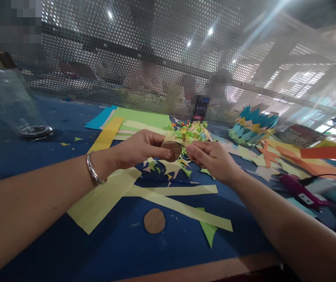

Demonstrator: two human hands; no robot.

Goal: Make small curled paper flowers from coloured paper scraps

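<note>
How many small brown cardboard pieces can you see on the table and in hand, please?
2: one round piece lies on the table near its front edge; another piece is in the left hand, partly hidden. More may lie under the scraps.

Left hand [140, 149], right hand [217, 159]: 2 pinch grips, close together.

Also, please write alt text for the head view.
The left hand holds a small brown piece; the right hand is pinched close beside it. On the blue table lie pale yellow strips, a brown disc and paper scraps.
</note>
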